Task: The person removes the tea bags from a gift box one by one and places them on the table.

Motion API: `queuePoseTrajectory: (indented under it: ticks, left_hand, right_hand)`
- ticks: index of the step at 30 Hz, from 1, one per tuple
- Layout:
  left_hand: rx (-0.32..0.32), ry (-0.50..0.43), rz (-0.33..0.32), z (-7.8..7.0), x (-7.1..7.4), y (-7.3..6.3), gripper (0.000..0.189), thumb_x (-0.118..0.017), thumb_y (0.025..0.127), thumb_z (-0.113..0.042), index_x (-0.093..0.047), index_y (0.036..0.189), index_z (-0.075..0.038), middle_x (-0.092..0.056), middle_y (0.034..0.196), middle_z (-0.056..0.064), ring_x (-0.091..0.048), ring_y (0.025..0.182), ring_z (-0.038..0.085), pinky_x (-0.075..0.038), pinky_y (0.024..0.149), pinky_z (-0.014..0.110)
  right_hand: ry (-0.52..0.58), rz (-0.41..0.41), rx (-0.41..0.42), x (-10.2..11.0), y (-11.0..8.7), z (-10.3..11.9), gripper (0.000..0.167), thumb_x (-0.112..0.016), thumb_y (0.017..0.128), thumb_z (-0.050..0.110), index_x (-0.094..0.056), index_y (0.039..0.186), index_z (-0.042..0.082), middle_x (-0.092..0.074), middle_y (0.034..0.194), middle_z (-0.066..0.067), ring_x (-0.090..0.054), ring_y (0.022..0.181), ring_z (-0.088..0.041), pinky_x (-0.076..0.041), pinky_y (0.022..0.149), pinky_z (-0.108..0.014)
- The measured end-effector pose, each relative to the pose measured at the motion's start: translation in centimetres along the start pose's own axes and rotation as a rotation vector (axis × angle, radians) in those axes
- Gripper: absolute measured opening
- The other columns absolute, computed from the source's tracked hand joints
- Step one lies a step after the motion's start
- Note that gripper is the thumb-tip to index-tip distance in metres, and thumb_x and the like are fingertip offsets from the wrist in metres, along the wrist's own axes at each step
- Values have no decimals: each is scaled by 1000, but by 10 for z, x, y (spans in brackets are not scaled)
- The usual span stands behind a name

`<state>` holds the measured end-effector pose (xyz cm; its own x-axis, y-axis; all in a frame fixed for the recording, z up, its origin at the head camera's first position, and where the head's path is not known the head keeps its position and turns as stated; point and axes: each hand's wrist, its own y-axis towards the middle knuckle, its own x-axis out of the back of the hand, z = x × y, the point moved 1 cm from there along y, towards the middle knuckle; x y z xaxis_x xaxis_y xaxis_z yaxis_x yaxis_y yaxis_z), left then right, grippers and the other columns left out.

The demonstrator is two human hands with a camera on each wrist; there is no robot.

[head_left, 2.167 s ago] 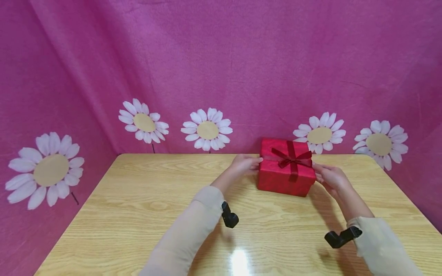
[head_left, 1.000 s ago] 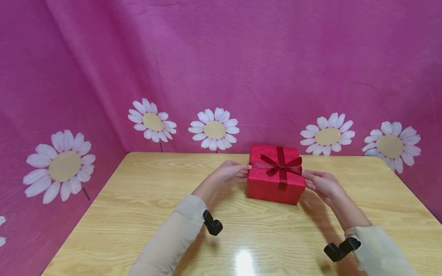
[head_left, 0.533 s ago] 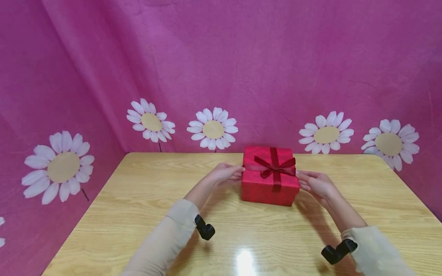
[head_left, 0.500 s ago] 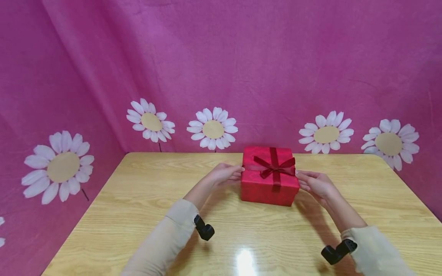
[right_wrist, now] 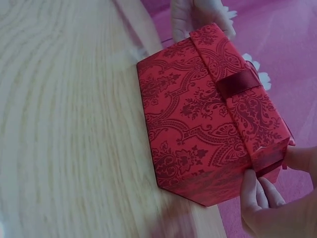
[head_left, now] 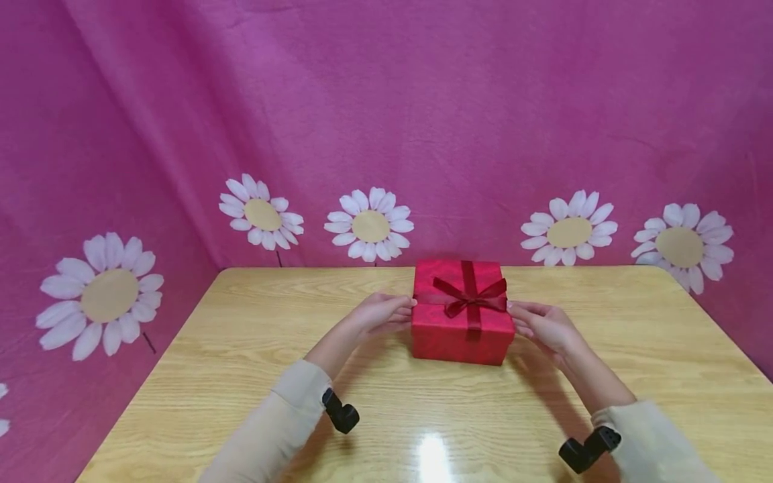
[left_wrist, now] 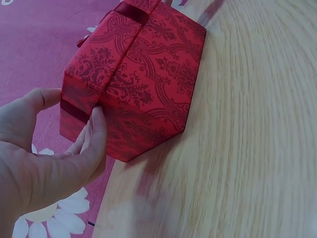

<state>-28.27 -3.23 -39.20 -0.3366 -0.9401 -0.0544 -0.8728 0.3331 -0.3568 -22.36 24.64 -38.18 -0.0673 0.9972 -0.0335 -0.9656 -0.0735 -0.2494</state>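
A red gift box [head_left: 461,342] with a dark damask pattern stands in the head view right of the middle, upright. Dark red ribbon crosses its lid [left_wrist: 91,67] and ends in a bow [head_left: 470,299] on top. My left hand [head_left: 379,314] pinches the lid's left end, thumb at the upper edge and fingertips at the lid's lower rim. At the opposite end, my right hand [head_left: 546,329] grips the lid in the same way, as the right wrist view shows. The lid sits on the box. Whether the base touches the table is hard to tell.
The box is over a light wood-grain table [head_left: 241,376], near its back edge. A magenta cloth [head_left: 386,100] with white daisies [head_left: 370,227] hangs behind and at the sides. Black wrist cameras [head_left: 341,410] sit on both beige sleeves.
The gift box has moved left and towards me, both hands travelling with it and keeping hold of its two ends. The head view has shifted slightly.
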Motion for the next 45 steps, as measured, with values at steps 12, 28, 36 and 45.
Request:
queuePoseTrajectory:
  ticks: [12,28,36,45]
  left_hand:
    - [-2,-4,-25,7,7,-15,38,-55,94,-11,-53,123,12,-65,109,19,-65,87,15,-53,99,39]
    - [-11,-28,-84,19,19,-35,31,-59,92,-11,-59,115,9,-69,94,10,-67,82,13,-57,91,35]
    - [-7,-9,-60,23,27,-47,30,-57,93,-13,-57,114,9,-69,93,8,-67,81,11,-57,92,35]
    - [34,-4,-27,25,35,-57,30,-56,94,-12,-55,115,9,-64,102,10,-67,88,15,-56,93,36]
  right_hand:
    - [-3,23,34,11,19,-30,58,-71,87,30,-55,127,-8,-68,88,15,-67,82,1,-58,75,-16]
    - [71,48,-55,9,40,-57,75,-72,86,28,-37,140,-10,-68,94,9,-68,82,-3,-58,77,-18]
    - [92,167,-83,-2,22,-42,50,-70,88,27,-47,125,2,-71,91,10,-69,84,-3,-58,79,-20]
    - [116,311,-102,-25,-10,-11,66,-56,97,16,-20,141,-16,-70,92,8,-69,87,-5,-58,81,-20]
